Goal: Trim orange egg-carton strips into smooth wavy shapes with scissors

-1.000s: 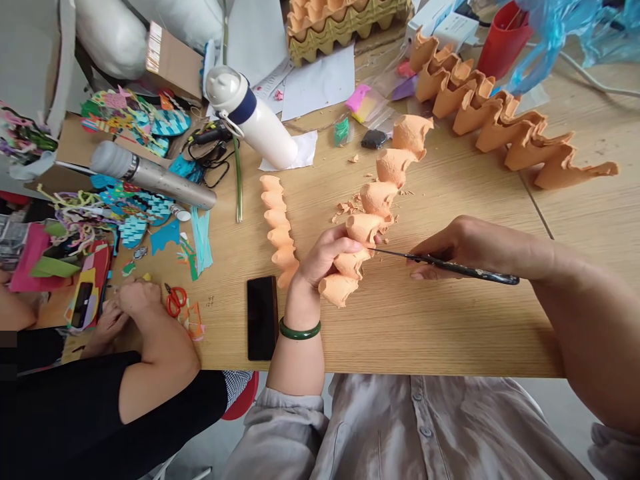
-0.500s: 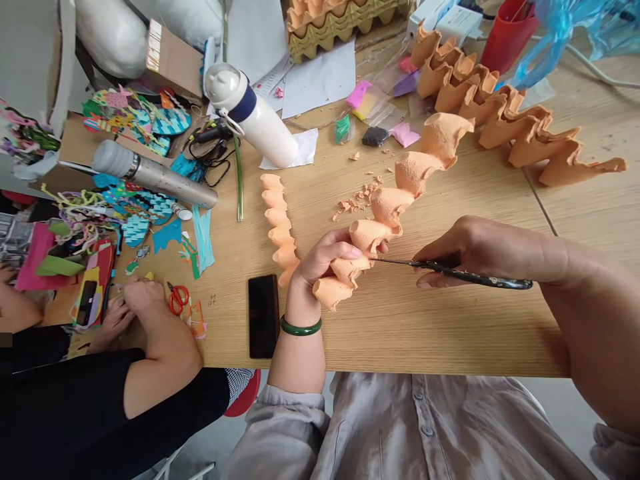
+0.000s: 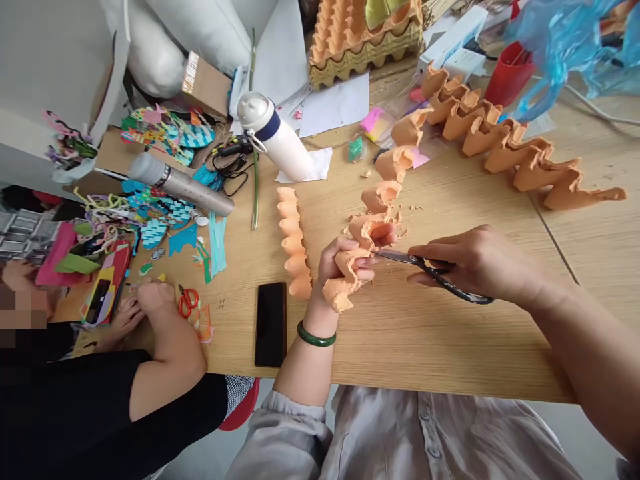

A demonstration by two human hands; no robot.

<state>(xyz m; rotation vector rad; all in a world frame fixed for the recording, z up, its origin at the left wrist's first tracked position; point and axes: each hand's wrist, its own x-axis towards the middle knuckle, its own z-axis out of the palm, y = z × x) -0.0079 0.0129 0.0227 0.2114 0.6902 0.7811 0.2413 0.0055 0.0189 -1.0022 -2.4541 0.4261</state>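
Note:
My left hand (image 3: pixel 345 260) is closed around the near end of an orange strip of egg-carton cups (image 3: pixel 383 193), which runs away from me toward the back of the wooden table (image 3: pixel 400 333). My right hand (image 3: pixel 475 263) grips black-handled scissors (image 3: pixel 430 270), whose blades point left and meet the strip just beside my left fingers. Small orange scraps (image 3: pixel 407 220) lie on the table by the strip.
A second short orange strip (image 3: pixel 294 240) and a black phone (image 3: pixel 271 323) lie left of my hand. A long zigzag orange strip (image 3: pixel 515 150), a white bottle (image 3: pixel 277 137), egg trays (image 3: pixel 360 33) and a red cup (image 3: pixel 510 73) stand farther back. A co-worker's hands (image 3: pixel 145 307) handle coloured paper near red scissors (image 3: pixel 189 301).
The far end of the strip swung right, then back left toward the table's back. The scissors turned in my right hand, their blades now showing at the strip. The view shifted slightly.

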